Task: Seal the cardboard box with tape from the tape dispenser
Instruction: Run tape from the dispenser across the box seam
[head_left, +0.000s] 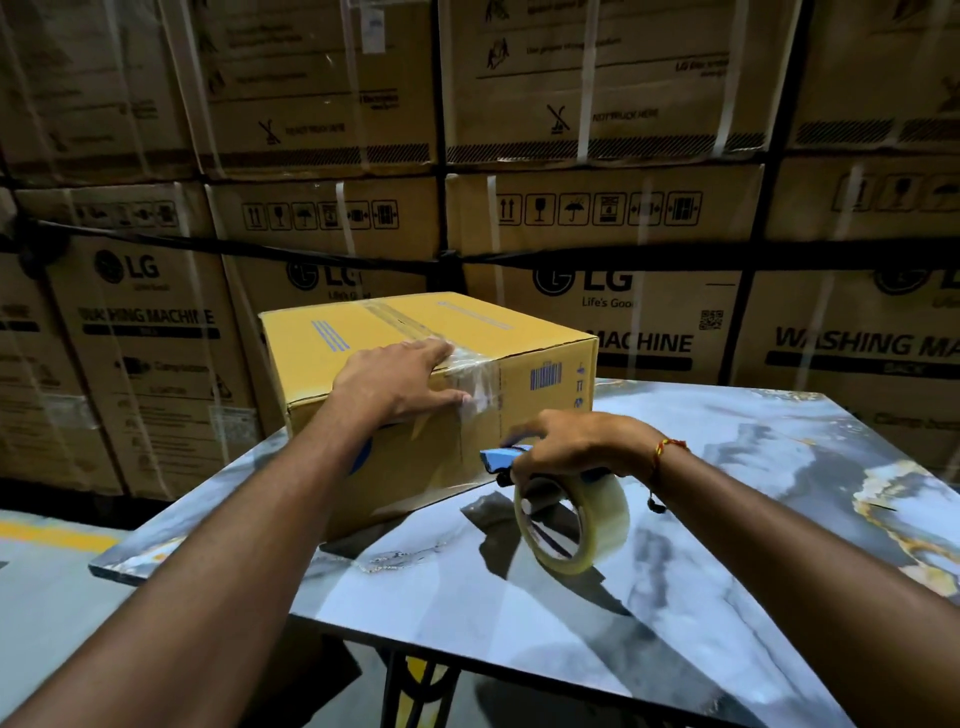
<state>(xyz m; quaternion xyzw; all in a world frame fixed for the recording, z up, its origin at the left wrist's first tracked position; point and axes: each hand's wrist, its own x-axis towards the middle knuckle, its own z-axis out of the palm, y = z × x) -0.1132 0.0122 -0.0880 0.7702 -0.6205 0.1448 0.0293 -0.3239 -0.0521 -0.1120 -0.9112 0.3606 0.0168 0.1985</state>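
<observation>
Nearest, two bare forearms reach in from the bottom corners, both cut off by the frame edge. Under them lies a marbled blue-grey table top (675, 649); its near right part runs out of view, and only a bit of dark metal leg shows below the near edge.

The right hand (576, 447), with a red thread at the wrist, is closed around the tape dispenser (550, 499), held just above the table near the box's right near corner. A blue part of the dispenser pokes out left of the fingers and the clear tape roll hangs below the hand; the handle itself is hidden inside the grip, and whether the blade touches the box cannot be made out.

The left hand (400, 382) lies open and flat over the near top edge of the cardboard box (415, 467), fingers on top and thumb down the near side, pressing on a strip of clear tape (478, 379) that folds over that edge. The box stands on the far left part of the table. More tape runs along the top seam, glossy and hard to trace.

Beyond stands a wall of large washing machine cartons (597, 156), strapped, their print partly blocked by the box and blurred toward the edges
</observation>
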